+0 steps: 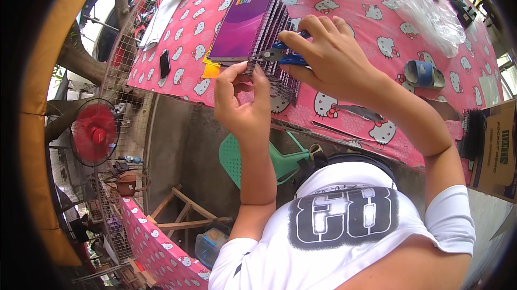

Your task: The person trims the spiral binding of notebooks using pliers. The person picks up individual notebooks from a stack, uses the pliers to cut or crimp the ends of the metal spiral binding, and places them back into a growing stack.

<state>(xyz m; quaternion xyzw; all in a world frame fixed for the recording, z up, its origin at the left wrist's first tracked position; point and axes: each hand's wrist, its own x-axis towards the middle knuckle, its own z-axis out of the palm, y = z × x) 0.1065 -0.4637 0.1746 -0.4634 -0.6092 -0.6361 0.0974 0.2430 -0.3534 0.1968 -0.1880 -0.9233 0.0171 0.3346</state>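
A stack of purple-covered spiral notebooks lies on the table, their dark wire coils along the right side. My left hand is closed at the near corner of the top notebook, thumb and fingertips pinching the end of its spiral wire. In my right hand is a pair of blue-handled pliers, the fingers wrapped round the handles. Their dark metal jaws point left and meet the coil just above my left fingertips. Whether the jaws grip the wire is too small to tell. Something yellow sticks out under the stack's left corner.
The table has a pink patterned cover. On it are a phone, clear plastic wrap, a blue slipper-like object and a dark strip near the front edge. A green chair, red fan and cardboard box stand around.
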